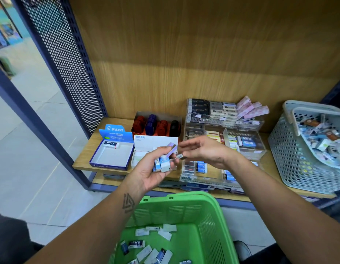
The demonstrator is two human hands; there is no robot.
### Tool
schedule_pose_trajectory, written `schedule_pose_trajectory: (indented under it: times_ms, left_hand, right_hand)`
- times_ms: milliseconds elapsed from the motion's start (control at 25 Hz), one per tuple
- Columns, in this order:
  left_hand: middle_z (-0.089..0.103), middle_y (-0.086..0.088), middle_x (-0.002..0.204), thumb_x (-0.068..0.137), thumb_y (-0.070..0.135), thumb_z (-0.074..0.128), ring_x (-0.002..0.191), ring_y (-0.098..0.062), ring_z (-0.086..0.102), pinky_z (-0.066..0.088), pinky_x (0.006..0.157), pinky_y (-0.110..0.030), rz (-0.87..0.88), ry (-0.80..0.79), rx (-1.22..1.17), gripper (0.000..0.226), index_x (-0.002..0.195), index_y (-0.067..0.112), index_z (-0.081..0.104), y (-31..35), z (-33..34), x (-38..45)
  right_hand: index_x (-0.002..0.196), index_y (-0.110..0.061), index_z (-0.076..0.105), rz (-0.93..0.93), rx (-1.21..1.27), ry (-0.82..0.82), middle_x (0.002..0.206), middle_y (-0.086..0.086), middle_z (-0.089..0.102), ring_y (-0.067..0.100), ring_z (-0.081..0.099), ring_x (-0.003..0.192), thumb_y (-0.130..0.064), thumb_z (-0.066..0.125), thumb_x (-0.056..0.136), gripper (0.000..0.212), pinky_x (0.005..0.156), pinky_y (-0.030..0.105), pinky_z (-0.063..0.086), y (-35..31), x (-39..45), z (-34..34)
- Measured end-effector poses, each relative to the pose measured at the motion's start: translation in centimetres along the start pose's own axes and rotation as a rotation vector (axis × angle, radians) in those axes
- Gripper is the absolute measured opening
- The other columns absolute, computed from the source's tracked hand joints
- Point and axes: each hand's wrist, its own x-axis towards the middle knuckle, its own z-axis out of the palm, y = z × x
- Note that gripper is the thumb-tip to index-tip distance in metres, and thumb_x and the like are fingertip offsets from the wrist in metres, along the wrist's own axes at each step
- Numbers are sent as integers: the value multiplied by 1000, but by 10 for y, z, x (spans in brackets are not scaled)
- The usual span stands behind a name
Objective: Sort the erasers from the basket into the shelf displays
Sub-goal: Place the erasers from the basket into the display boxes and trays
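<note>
My left hand (154, 172) holds a small bunch of erasers (162, 162) above the shelf's front edge, its fingers curled round them. My right hand (201, 151) pinches one small dark eraser (181, 156) right beside that bunch. Below my arms sits the green basket (209, 208) with several loose erasers (146, 250) on its bottom. On the shelf stand a blue Pilot display box (112, 161) holding one eraser (111, 144), a white display box (155, 141), and clear acrylic displays (245, 141) full of erasers.
A brown box of red, blue and black round items (157, 124) stands behind the white box. A grey basket (294, 155) heaped with erasers sits at the shelf's right end. A perforated metal panel (66, 60) bounds the shelf on the left, floor tiles beyond.
</note>
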Motion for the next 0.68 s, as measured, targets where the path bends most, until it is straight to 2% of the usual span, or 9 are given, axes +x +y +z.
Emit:
schedule_pose_trajectory:
  times_ms: [120,200,280,360,440,520,680]
  left_hand:
    - [71,-19,101,89,8,65,84,-33,67,60,61,-27,-9,-31,54,20,108,3,64,-1,5,-7]
    - [71,-18,116,88,10,66,98,-43,68,60,75,-35,-5,-33,69,26,113,6,62,0,7,-8]
    - [71,-19,116,83,10,69,103,-49,67,57,80,-38,-1,-15,62,28,110,7,62,1,6,-8]
    - [71,-23,115,80,8,71,98,-48,70,61,74,-38,15,36,31,27,106,6,63,2,5,-6]
    - [69,-26,114,84,5,70,92,-41,72,63,70,-34,36,105,-21,26,109,3,65,2,2,-2]
    - [71,-23,105,88,7,67,81,-29,73,61,64,-28,38,111,1,22,110,4,68,2,1,2]
    - [65,-16,86,89,9,66,65,-19,62,52,49,-21,19,97,22,23,112,3,66,-1,7,11]
  right_hand:
    - [102,-10,72,-69,-44,34,94,8,76,16,71,87,7,74,81,27,83,27,57,2,-8,3]
    - [96,-10,73,-98,-77,77,86,5,75,13,70,79,10,76,77,28,81,25,57,-1,-13,2]
    - [98,-7,71,-101,-98,119,78,-1,74,9,70,74,15,76,74,33,74,21,56,-5,-19,-3]
    - [100,-7,70,-81,-124,176,76,-1,75,11,72,76,16,73,75,34,72,22,57,-8,-23,-13]
    - [101,-10,71,-67,-93,274,86,7,76,22,73,89,13,74,76,34,84,34,59,-7,-25,-25]
    - [101,-14,72,-62,-83,360,93,13,75,27,71,94,8,77,76,34,93,40,56,-6,-24,-33]
    - [103,-16,72,-37,-68,485,90,15,73,26,67,84,4,77,78,33,94,47,55,3,-14,-43]
